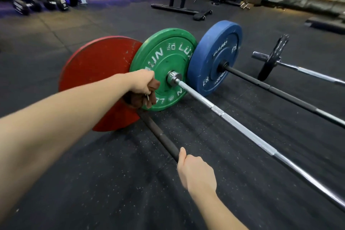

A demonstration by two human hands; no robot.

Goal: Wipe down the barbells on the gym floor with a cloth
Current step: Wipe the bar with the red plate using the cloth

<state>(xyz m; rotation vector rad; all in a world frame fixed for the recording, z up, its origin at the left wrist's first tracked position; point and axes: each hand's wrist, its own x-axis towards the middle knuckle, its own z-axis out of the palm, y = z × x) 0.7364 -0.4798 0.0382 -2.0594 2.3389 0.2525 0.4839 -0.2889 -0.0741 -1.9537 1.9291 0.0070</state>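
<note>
Fingers of left hand curl tight round brown cloth, tips hidden in the wad. Cloth sits where black bar meets red plate; hub is covered by hand and cloth, so contact is hard to make out. Right hand grips same bar nearer camera, thumb lying along it, fingers wrapped under and out of sight. Chrome bar with green plate lies just beside, then second black bar with blue plate. Far ends cut off at right edge. Dumbbell rack behind is blurred.
</note>
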